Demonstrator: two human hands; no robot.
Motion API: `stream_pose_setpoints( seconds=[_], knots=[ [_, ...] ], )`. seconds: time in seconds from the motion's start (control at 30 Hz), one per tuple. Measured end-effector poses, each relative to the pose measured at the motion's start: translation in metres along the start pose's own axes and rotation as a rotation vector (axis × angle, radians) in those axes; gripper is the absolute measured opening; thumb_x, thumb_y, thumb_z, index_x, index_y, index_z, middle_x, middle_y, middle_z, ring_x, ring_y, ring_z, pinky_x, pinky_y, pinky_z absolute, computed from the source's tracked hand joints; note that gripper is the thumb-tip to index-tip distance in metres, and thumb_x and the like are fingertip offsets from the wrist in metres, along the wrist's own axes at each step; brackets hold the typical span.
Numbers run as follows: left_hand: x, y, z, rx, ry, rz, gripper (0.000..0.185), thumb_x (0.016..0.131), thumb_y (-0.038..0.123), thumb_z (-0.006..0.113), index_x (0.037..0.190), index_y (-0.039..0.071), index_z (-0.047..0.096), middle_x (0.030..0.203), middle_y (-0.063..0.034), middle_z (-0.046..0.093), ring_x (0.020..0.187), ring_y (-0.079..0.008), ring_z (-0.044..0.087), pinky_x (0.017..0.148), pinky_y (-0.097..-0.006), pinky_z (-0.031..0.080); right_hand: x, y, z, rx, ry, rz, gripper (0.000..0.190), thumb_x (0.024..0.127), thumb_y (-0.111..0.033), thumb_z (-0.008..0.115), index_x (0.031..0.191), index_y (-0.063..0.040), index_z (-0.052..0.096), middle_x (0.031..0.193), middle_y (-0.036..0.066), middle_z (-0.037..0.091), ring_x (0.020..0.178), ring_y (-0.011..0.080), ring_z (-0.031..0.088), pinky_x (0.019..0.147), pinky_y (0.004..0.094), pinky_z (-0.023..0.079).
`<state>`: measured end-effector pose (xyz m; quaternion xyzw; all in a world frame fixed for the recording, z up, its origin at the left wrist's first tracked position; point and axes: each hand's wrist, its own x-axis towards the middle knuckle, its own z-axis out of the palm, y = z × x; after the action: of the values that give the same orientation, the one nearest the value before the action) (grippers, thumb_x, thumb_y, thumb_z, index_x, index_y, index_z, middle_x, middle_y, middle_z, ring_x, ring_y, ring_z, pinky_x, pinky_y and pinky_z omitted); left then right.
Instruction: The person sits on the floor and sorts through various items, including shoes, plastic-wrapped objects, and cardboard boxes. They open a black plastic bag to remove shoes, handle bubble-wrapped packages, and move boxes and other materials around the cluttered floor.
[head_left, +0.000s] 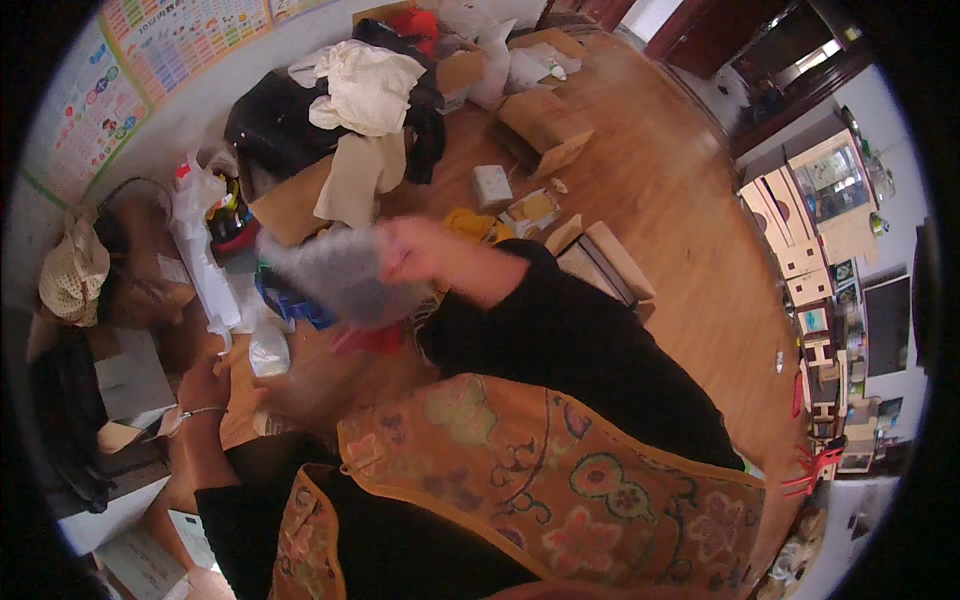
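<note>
My right hand (411, 253), blurred, is closed on a translucent plastic bag (341, 277) above the floor. Behind that bag, partly hidden, are a blue plastic item (300, 304) and a red item (371, 339). Low on the left, my left hand (204, 391), with a bracelet at the wrist, is by the lower tip of a long white plastic bag (199, 262). Whether its fingers grip the bag cannot be made out. A small white plastic bundle (268, 352) lies just right of this hand.
Cardboard boxes (544, 127) stand on the wood floor (660, 165). White cloth (367, 82) tops a dark heap against the wall. A small white box (492, 186) and an open carton (607, 259) lie ahead. Boxes (135, 375) crowd the left; a red stool (814, 466) is far right.
</note>
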<state>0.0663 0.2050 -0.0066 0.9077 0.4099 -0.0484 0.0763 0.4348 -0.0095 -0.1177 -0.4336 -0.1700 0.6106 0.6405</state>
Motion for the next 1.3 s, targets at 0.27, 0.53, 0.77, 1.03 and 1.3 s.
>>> stream_pose_setpoints(
  seconds=[0.27,0.53,0.77,1.03,1.3],
  knots=[
    [-0.013,-0.016,0.009,0.004,-0.014,0.03,0.03,0.076,0.031,0.062,0.1,0.014,0.062,0.091,-0.0171,0.064,0.086,-0.0371,0.061,0.076,-0.046,0.048,-0.16,-0.266,-0.102,-0.673,0.605,-0.791,0.034,0.077,-0.026,0.061,0.106,-0.009,0.054,0.1,0.008,0.056,0.093,0.0224,0.054,0.078,0.0396,0.044],
    [-0.015,-0.015,0.008,0.02,-0.019,0.051,0.027,0.076,0.028,0.062,0.096,0.01,0.063,0.088,-0.0178,0.064,0.082,-0.0353,0.062,0.074,-0.044,0.049,-0.144,-0.295,-0.189,-0.061,1.093,-0.587,0.021,0.085,-0.02,0.053,0.104,-0.011,0.056,0.109,0.002,0.056,0.098,0.0192,0.053,0.078,0.0339,0.042],
    [-0.01,-0.023,0.018,-0.035,0.002,0.071,0.026,0.075,0.026,0.063,0.096,0.01,0.063,0.084,-0.0167,0.064,0.079,-0.0344,0.061,0.071,-0.044,0.048,-0.088,-0.175,-0.163,0.056,0.783,-0.362,0.016,0.079,-0.019,0.061,0.089,-0.007,0.059,0.085,0.008,0.063,0.073,0.0184,0.057,0.065,0.0312,0.047],
    [-0.017,-0.01,0.002,-0.038,-0.069,0.078,0.028,0.078,0.025,0.062,0.1,0.008,0.062,0.084,-0.0151,0.063,0.077,-0.0311,0.062,0.069,-0.0412,0.048,-0.065,-0.157,-0.015,-0.209,0.37,-0.321,0.017,0.083,-0.02,0.059,0.09,-0.005,0.059,0.085,0.006,0.062,0.074,0.0149,0.058,0.067,0.0274,0.048],
    [-0.015,-0.027,0.012,-0.111,-0.046,0.146,0.033,0.079,0.03,0.062,0.103,0.007,0.061,0.091,-0.015,0.063,0.074,-0.0293,0.063,0.067,-0.0383,0.049,-0.048,-0.124,0.04,-0.577,0.122,-0.148,0.022,0.089,-0.025,0.054,0.095,-0.004,0.06,0.085,0.005,0.062,0.076,0.0116,0.058,0.068,0.0228,0.047]
  ],
)
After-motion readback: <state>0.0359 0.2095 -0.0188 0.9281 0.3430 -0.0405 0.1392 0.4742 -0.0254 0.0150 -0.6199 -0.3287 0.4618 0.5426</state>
